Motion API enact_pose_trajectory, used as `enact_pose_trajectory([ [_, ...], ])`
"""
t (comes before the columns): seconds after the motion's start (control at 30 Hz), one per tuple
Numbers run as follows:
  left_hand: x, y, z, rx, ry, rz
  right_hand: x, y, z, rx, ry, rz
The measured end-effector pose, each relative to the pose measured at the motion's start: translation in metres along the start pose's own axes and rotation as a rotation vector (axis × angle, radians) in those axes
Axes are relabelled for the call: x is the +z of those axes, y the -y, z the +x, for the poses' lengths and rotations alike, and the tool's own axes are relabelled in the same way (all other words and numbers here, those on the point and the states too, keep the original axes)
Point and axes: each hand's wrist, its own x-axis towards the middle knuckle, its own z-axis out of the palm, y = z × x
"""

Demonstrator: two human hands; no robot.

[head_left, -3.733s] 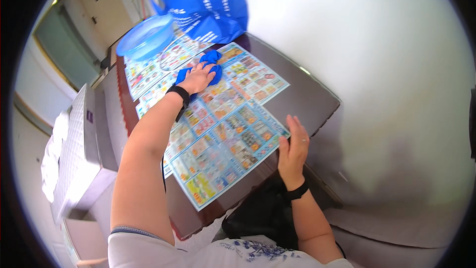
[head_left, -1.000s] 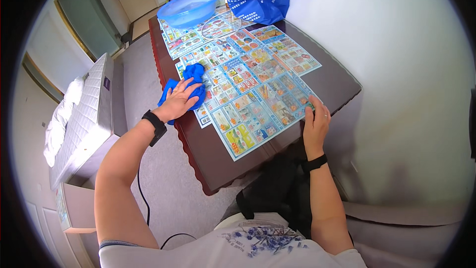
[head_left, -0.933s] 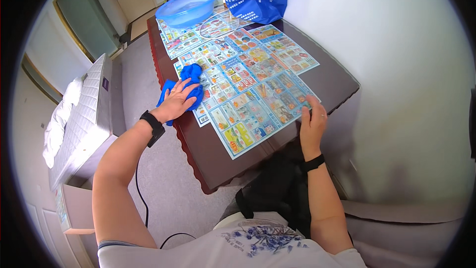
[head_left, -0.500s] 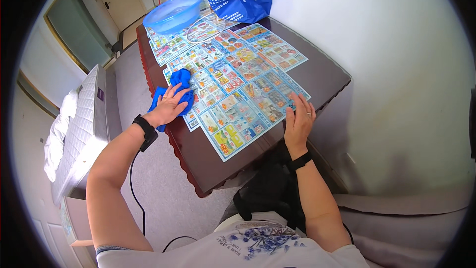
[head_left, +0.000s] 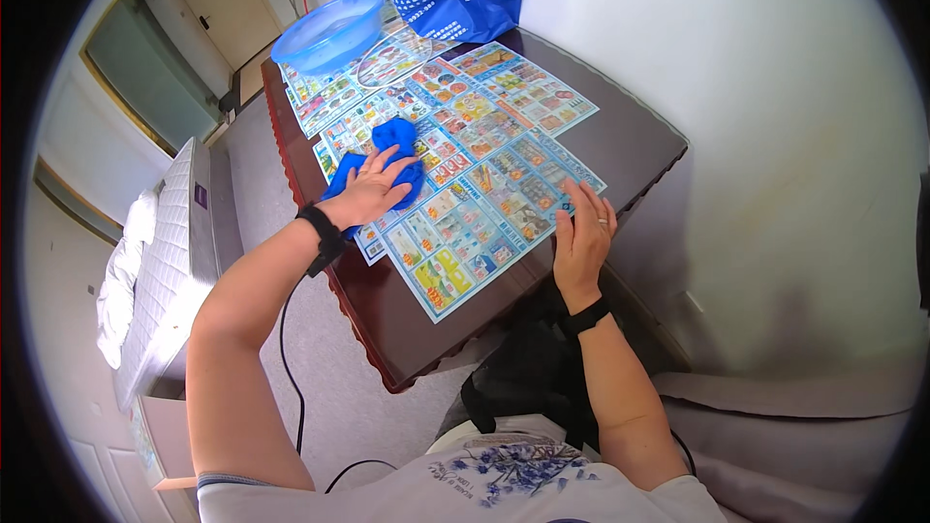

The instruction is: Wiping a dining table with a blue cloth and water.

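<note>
Cloth [head_left: 395, 134] ptly hidden under L fingers [head_left: 397, 169]

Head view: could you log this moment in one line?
left hand: spread on crumpled blue cloth | right hand: fingertips at colourful printed sheet | beyond: round translucent blue basin

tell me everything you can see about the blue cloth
The blue cloth is a plain, deep-blue, soft-looking piece of fabric, crumpled into folds, with a rounded bunch at its far end. It lies over printed sheets near the left edge of the dark table. The person's left grip, a hand with fingers spread, rests on top and hides its middle. Its full outline and whether it is wet cannot be told.
</note>
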Motion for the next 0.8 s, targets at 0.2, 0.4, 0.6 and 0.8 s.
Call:
enact_pose_trajectory([
  [0.2, -0.003, -0.042, 0.049, 0.094, 0.015, 0.030, 0.000, 0.001, 0.000, 0.000, 0.006, 0.007],
  [0.4, -0.006, -0.077, 0.098, 0.111, 0.029, 0.060, 0.000, 0.000, 0.000, 0.008, 0.011, 0.016],
  [0.6, -0.005, -0.102, 0.139, 0.093, 0.032, 0.037, -0.002, 0.001, 0.001, 0.020, 0.030, 0.031],
  [0.8, -0.003, -0.119, 0.176, 0.090, 0.009, 0.025, -0.003, 0.000, -0.001, 0.023, 0.027, 0.056],
])
